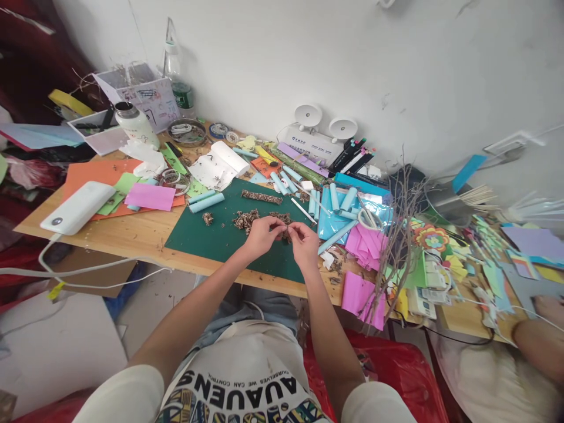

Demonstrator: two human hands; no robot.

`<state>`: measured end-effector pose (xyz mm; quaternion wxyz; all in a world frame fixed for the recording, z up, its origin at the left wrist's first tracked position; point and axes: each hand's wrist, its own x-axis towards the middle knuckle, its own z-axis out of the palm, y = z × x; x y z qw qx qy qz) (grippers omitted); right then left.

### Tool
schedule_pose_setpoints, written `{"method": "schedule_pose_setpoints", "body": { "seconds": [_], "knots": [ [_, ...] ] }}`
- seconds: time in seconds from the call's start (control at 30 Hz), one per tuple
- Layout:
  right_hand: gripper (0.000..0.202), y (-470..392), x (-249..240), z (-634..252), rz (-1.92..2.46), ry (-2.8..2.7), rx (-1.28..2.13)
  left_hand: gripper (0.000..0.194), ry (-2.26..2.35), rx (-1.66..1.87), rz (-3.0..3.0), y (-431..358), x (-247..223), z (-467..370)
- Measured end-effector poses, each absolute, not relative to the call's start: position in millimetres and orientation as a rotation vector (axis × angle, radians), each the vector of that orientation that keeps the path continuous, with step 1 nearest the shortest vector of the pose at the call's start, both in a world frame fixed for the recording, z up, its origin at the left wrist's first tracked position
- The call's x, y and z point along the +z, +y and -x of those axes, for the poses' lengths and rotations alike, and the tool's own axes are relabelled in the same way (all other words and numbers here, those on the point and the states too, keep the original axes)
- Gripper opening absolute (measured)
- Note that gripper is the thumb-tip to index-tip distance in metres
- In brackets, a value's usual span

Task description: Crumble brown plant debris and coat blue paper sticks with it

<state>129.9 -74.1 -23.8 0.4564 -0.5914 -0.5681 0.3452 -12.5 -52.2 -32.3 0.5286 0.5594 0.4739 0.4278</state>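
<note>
Over the dark green cutting mat (pixel 198 235), my left hand (pixel 263 235) and my right hand (pixel 304 242) meet fingertip to fingertip. Both pinch at a small brownish bit that is too small to name. Just behind and beside my left hand lies a heap of brown dried plant shreds (pixel 245 220). Farther back on the mat rests a roll covered in the same shreds (pixel 261 197). A small clump (pixel 207 218) sits to the left, and a thin white stick (pixel 304 210) lies to the right.
Light blue paper tubes (pixel 207 202) lie around the mat. At right are pink crepe paper (pixel 363 294), dry twigs (pixel 399 235) and scissors (pixel 369 220). A white power bank (pixel 78 207) with a cable is on the left edge. Another person's arm (pixel 540 341) shows at far right.
</note>
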Motion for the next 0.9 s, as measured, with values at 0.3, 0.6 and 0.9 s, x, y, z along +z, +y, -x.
{"method": "schedule_pose_setpoints", "body": {
  "seconds": [0.3, 0.6, 0.9],
  "knots": [
    [0.021, -65, -16, -138, 1.404, -1.386, 0.851, 0.020, 1.133, 1.007, -1.143, -39, -27, 16],
    [0.018, -58, -13, -140, 1.550, -1.644, 0.519, 0.022, 1.157, 0.941, -1.275, -33, -22, 8],
    [0.029, -51, -29, -158, 1.553, -1.811, 0.528, 0.031, 1.535, 0.407, -2.285, -36, -19, 16]
  ]
}}
